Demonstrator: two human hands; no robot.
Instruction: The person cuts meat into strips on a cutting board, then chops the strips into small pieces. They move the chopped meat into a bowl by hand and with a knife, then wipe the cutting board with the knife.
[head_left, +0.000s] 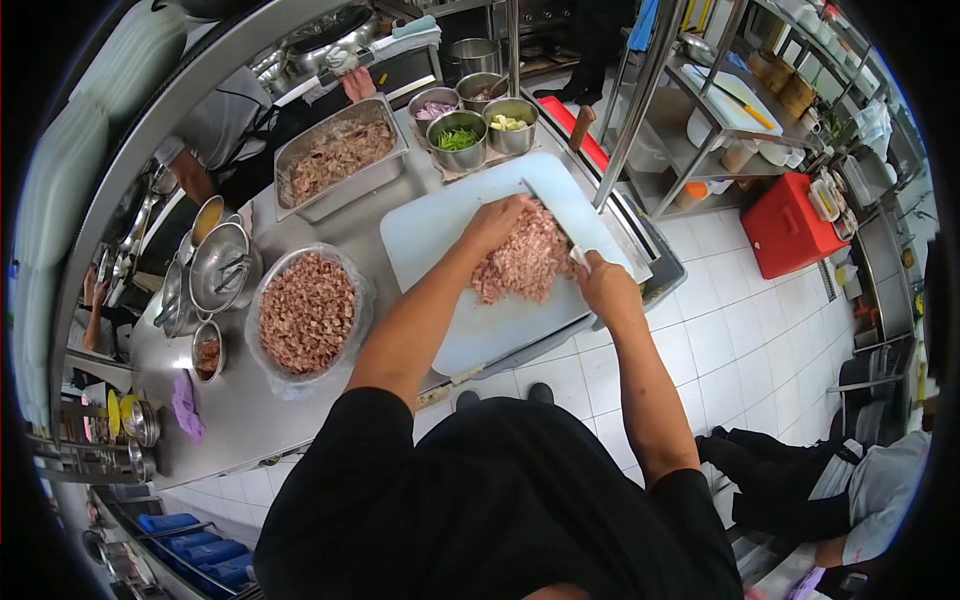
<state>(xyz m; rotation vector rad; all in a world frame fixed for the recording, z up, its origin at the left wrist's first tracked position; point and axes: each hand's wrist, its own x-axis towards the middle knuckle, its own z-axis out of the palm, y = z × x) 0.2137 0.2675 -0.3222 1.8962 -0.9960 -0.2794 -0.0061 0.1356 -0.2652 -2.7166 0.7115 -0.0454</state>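
- On the cutting board (450,330) near the table's front edge, our left hand (497,222) presses chopped meat (520,262), fingers curled.
- Our right hand (603,285) grips the cleaver (550,208), fingers closed round its handle.

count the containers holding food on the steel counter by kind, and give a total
small round steel pots behind the board: 4
rectangular steel tray of meat: 1
plastic-lined bowl of chopped meat: 1
total: 6

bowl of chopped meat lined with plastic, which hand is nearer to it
Left. The left hand rests on the meat pile, on the side towards the bowl of chopped meat; the right hand grips the knife beyond the pile.
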